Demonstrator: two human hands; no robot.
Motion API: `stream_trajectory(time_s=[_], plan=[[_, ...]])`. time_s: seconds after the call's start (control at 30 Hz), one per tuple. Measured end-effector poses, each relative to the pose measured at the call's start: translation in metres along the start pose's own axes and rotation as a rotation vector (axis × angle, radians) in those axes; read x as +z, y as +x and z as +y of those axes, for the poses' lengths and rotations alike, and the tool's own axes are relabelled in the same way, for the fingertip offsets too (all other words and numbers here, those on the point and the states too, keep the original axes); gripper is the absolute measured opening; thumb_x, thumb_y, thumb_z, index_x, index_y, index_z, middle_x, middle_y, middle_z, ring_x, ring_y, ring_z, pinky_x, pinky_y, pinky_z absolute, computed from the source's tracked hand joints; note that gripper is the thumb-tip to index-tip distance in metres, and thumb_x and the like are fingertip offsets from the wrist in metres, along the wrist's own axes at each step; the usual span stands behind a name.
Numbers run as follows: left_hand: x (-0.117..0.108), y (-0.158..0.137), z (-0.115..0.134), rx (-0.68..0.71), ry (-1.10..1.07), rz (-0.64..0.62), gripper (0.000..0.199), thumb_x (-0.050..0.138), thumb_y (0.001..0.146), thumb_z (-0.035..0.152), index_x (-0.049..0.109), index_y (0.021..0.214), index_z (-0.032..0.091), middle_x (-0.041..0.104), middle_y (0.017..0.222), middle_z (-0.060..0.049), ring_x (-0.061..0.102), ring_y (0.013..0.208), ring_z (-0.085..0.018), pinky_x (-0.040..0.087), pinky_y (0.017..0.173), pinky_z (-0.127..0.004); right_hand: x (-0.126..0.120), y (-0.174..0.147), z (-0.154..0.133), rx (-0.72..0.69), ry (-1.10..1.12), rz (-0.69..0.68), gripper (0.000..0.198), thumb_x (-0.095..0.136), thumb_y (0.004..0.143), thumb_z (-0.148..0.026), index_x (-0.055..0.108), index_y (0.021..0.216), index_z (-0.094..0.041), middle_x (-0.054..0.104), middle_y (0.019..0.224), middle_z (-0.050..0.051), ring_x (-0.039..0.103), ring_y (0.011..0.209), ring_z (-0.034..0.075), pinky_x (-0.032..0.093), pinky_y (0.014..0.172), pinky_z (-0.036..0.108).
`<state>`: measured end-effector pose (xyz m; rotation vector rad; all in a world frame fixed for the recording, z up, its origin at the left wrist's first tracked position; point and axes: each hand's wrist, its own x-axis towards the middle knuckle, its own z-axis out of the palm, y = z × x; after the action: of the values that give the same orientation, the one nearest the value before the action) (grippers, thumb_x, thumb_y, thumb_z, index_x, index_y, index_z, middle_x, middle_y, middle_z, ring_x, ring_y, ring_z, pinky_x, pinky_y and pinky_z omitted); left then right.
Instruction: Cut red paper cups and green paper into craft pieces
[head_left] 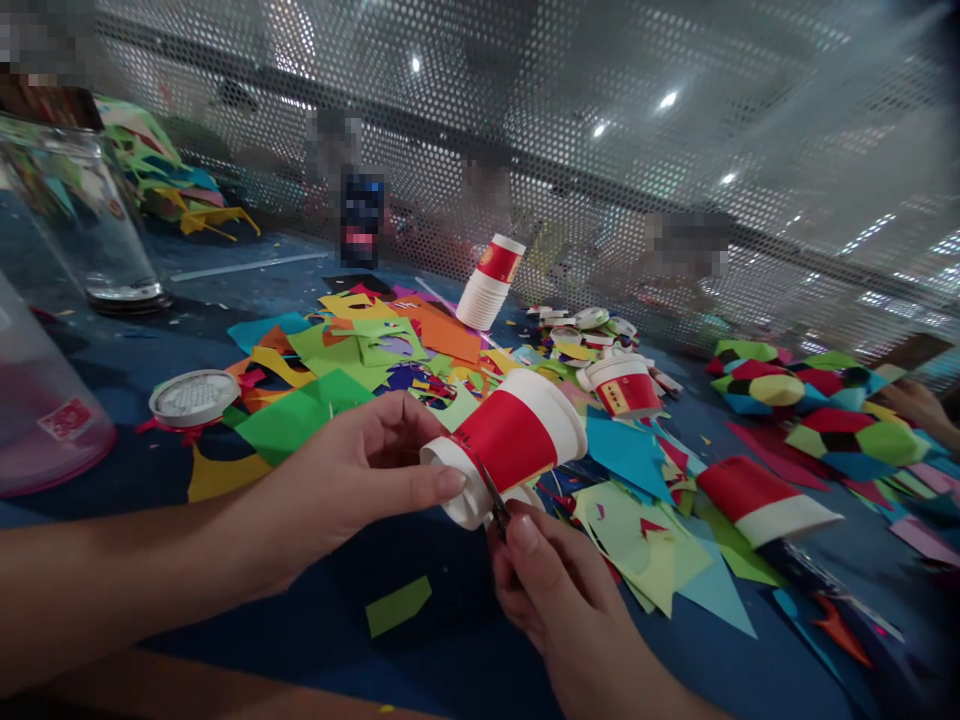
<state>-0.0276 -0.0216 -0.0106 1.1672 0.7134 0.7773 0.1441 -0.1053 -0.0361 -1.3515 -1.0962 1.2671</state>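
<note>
My left hand point(352, 470) holds a red and white paper cup point(510, 440) on its side, fingers around its base end, above the blue table point(420, 640). My right hand point(555, 590) sits just below the cup and grips small scissors point(491, 497), whose blades meet the cup's white band near the base. Most of the scissors' handles are hidden inside my right hand.
Coloured paper scraps point(360, 360) cover the table's middle. Other cups: a stack point(491, 280) at the back, one upright point(626, 385), one lying point(757, 497) at right. A lid point(193, 397) and clear jars point(82, 220) stand left. Folded paper shapes point(817, 420) and another person's hand point(911, 402) lie at right.
</note>
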Motion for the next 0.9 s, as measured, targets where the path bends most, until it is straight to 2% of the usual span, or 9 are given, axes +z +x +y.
stream_trajectory(time_s=[0.1, 0.23, 0.4, 0.53, 0.77, 0.9], plan=[[0.001, 0.0, 0.001, -0.005, 0.004, 0.012, 0.029, 0.081, 0.072, 0.023, 0.057, 0.087, 0.018, 0.07, 0.081, 0.003, 0.063, 0.075, -0.01, 0.047, 0.068, -0.019, 0.001, -0.001, -0.002, 0.022, -0.003, 0.004, 0.057, 0.06, 0.078, -0.072, 0.048, 0.061, -0.02, 0.036, 0.059, -0.005, 0.03, 0.056, 0.011, 0.021, 0.05, 0.026], [0.001, -0.001, 0.003, -0.021, -0.003, 0.004, 0.029, 0.081, 0.071, 0.023, 0.057, 0.087, 0.018, 0.071, 0.082, 0.002, 0.064, 0.075, -0.011, 0.048, 0.068, -0.019, -0.001, -0.003, -0.005, 0.104, 0.001, 0.128, 0.058, 0.068, 0.066, -0.076, 0.058, 0.071, -0.019, 0.048, 0.067, -0.001, 0.042, 0.063, 0.014, 0.031, 0.056, 0.027], [-0.001, -0.002, 0.005, -0.019, 0.019, -0.009, 0.03, 0.08, 0.07, 0.019, 0.057, 0.089, 0.018, 0.071, 0.079, 0.004, 0.063, 0.071, -0.01, 0.046, 0.063, -0.018, -0.008, 0.002, -0.006, 0.016, -0.07, -0.105, 0.055, 0.059, 0.081, -0.07, 0.047, 0.061, -0.02, 0.036, 0.059, -0.005, 0.03, 0.054, 0.01, 0.022, 0.047, 0.025], [-0.003, -0.002, 0.006, -0.007, 0.052, -0.021, 0.029, 0.081, 0.07, 0.022, 0.058, 0.088, 0.019, 0.073, 0.083, 0.002, 0.065, 0.075, -0.011, 0.047, 0.064, -0.018, -0.009, 0.004, -0.005, 0.027, -0.075, -0.106, 0.055, 0.057, 0.083, -0.069, 0.047, 0.061, -0.02, 0.038, 0.059, -0.004, 0.031, 0.056, 0.011, 0.022, 0.048, 0.025], [-0.004, 0.002, 0.008, -0.005, 0.055, -0.055, 0.027, 0.079, 0.07, 0.023, 0.057, 0.087, 0.021, 0.072, 0.082, 0.002, 0.066, 0.074, -0.013, 0.05, 0.064, -0.02, -0.005, 0.001, -0.013, 0.147, 0.041, -0.062, 0.059, 0.068, 0.067, -0.076, 0.048, 0.06, -0.02, 0.039, 0.058, -0.004, 0.032, 0.055, 0.011, 0.022, 0.05, 0.026], [-0.007, 0.004, 0.007, 0.044, 0.149, -0.053, 0.03, 0.079, 0.069, 0.023, 0.056, 0.089, 0.023, 0.071, 0.088, 0.002, 0.066, 0.078, -0.015, 0.051, 0.064, -0.021, -0.007, 0.002, -0.011, 0.093, 0.011, -0.111, 0.056, 0.065, 0.075, -0.071, 0.047, 0.061, -0.019, 0.036, 0.058, -0.005, 0.029, 0.054, 0.01, 0.019, 0.048, 0.025]])
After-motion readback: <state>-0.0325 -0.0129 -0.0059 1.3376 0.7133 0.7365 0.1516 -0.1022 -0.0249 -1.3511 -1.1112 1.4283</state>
